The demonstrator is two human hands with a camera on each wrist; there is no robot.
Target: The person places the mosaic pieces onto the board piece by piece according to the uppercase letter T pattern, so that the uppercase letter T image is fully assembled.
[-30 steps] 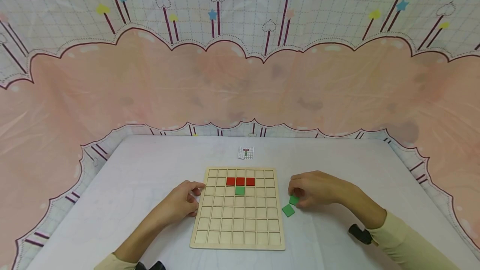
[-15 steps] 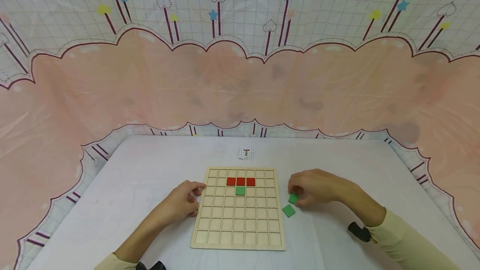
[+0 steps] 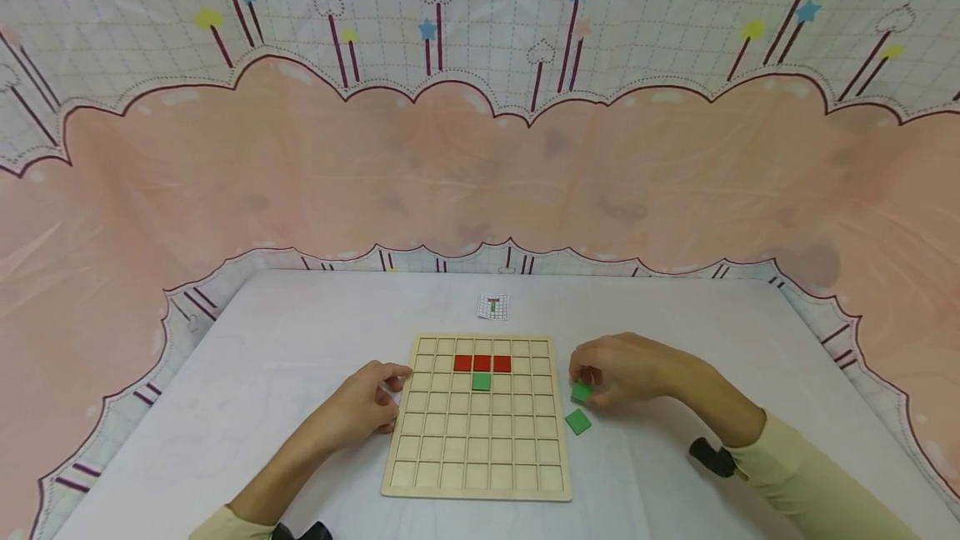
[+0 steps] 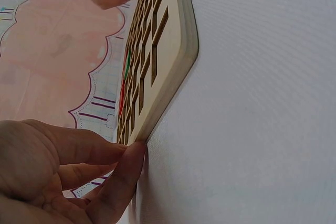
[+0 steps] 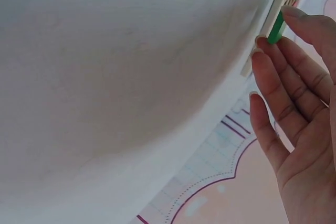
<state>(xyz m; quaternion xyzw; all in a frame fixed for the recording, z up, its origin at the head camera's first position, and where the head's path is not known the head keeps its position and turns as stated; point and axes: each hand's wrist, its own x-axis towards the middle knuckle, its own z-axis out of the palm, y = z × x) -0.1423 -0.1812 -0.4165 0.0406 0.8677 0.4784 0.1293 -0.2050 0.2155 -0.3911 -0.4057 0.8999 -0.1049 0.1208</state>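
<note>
In the head view, a square wooden grid board (image 3: 480, 448) lies on the table. Three red tiles (image 3: 482, 363) form a row near its far side, with one green tile (image 3: 481, 382) just below the middle one. My left hand (image 3: 363, 402) holds the board's left edge; the left wrist view shows thumb and finger (image 4: 94, 145) pinching that rim. Right of the board, my right hand (image 3: 626, 369) pinches another green tile (image 3: 581, 392) between thumb and fingertips. This tile (image 5: 276, 30) is tilted on edge in the right wrist view. Below it a loose green tile (image 3: 578, 421) lies flat.
A small printed card (image 3: 493, 307) with a red and green grid pattern lies beyond the board. The white tabletop (image 3: 300, 315) ends at a patterned cloth backdrop (image 3: 480, 165). Dark wrist-camera mounts (image 3: 711, 457) sit at the sleeves.
My right hand has moved slightly left and away from me with the pinched green tile, apart from the loose one. The left hand and the board have stayed put.
</note>
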